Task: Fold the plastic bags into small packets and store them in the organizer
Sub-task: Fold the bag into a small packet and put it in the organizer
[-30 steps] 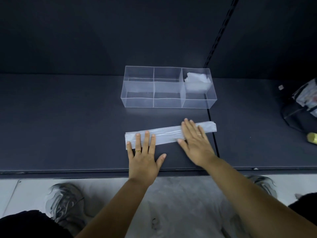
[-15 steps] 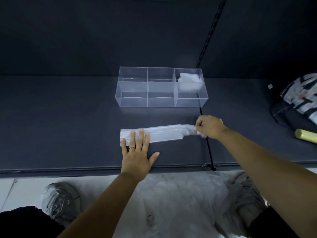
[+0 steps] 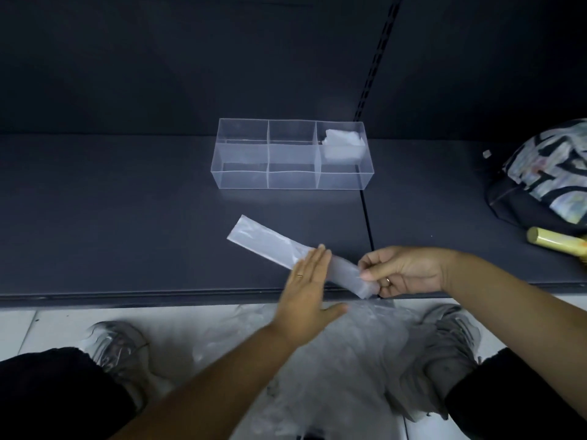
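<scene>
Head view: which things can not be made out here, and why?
Head view:
The bag strip: middle hidden under left hand, near end partly covered by right hand.
The white plastic in the organizer: blurred, amount unclear.
The yellow cylinder, the patterned bag: cut off by right edge.

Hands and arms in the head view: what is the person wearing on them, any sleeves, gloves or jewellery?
No gloves, and no sleeves or watch show as far as the arms are visible. The left hand carries a thin gold-coloured band on one finger. The right hand has a similar ring on one finger.
</scene>
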